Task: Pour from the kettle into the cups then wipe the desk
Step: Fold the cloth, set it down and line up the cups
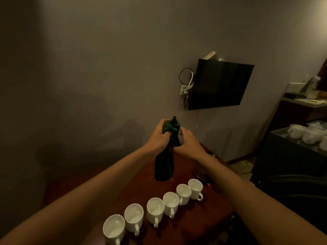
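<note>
Left hand [157, 137] clenched around bunched top of dark green cloth [163, 167], held up over reddish-brown worktop [203, 218]; right hand [189, 145] loosely curled against cloth's middle. Below, six white cups [154, 212] lined diagonally, kettle [200, 172] partly hidden behind right forearm.

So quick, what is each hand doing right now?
Left hand: closed around the top of the green cloth, holding it up above the desk.
Right hand: fingers curled on the cloth lower down, gripping it too.
</note>
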Demonstrator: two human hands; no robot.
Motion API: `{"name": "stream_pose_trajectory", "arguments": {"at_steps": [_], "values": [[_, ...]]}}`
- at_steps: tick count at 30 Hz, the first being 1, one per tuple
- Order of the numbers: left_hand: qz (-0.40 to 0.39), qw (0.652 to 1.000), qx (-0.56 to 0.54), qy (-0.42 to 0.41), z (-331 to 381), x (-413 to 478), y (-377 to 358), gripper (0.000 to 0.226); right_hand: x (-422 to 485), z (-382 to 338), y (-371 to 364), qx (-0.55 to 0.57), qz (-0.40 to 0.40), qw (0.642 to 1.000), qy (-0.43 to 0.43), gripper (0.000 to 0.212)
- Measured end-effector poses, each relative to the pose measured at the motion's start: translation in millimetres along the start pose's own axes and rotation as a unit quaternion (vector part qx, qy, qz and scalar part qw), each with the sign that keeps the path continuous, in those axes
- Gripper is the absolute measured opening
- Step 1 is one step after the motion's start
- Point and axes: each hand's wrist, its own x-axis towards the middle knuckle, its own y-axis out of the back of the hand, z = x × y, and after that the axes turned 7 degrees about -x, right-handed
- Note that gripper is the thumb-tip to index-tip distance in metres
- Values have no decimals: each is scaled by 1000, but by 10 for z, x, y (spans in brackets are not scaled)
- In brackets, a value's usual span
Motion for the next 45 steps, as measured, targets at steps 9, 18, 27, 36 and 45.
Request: {"name": "stream_pose_trajectory", "arguments": {"at_steps": [9, 18, 27, 36, 45], "values": [[105, 990, -60, 77, -181, 184, 156, 21, 248, 181, -212, 117, -59, 990, 59, 84], [215, 943, -243, 70, -23, 529, 367, 17, 508, 226, -525, 278, -134, 942, 129, 60], [309, 918, -247, 43, 29, 918, 441, 33, 1245, 217, -210, 296, -65, 935, 185, 18], [274, 882, -371, 99, -266, 857, 507, 19, 1878, 316, 358, 329, -168, 904, 217, 30], [290, 946, -16, 146, -418, 981, 388, 38, 2187, 342, 345, 233, -157, 912, 298, 31]]}}
